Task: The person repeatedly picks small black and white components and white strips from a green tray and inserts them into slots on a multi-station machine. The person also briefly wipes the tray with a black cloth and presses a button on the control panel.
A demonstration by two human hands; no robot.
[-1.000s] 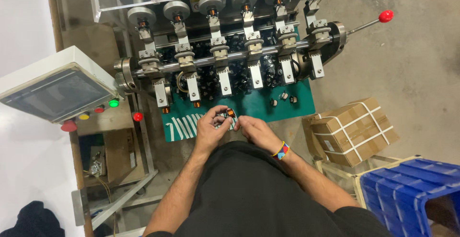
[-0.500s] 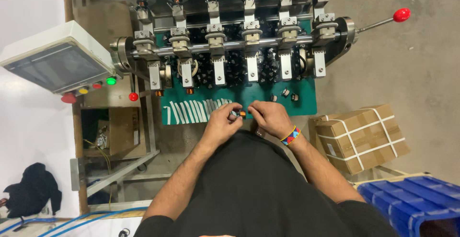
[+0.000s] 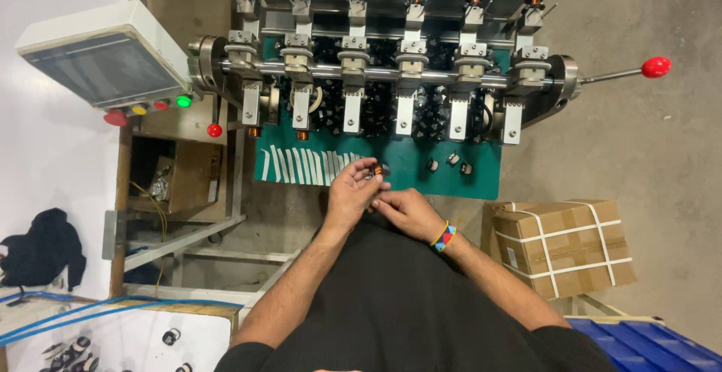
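**Small coil pinched at the edge of the green mat**

The left hand point(image 3: 347, 191) has its fingertips pressed together around a small coil part point(image 3: 375, 170) with a copper-orange winding, so the part sits right at the tips, poking out just above the thumb. The right hand point(image 3: 402, 210) is tucked in just beside and below it, fingers curled and touching the left hand's fingers. Can't tell if it's actually gripping anything itself. There's a colourful beaded wristband point(image 3: 444, 236) on that wrist.

Both hands hover over the near edge of the green mat point(image 3: 406, 180). A row of white strips point(image 3: 308, 165) lies on the mat just left of the hands, and a few loose small parts point(image 3: 450, 163) sit to the right. Further out is the winding machine point(image 3: 391, 63) with its row of spindles and a red-knobbed lever point(image 3: 656, 66). A strapped cardboard box point(image 3: 564, 244) sits off to the right.
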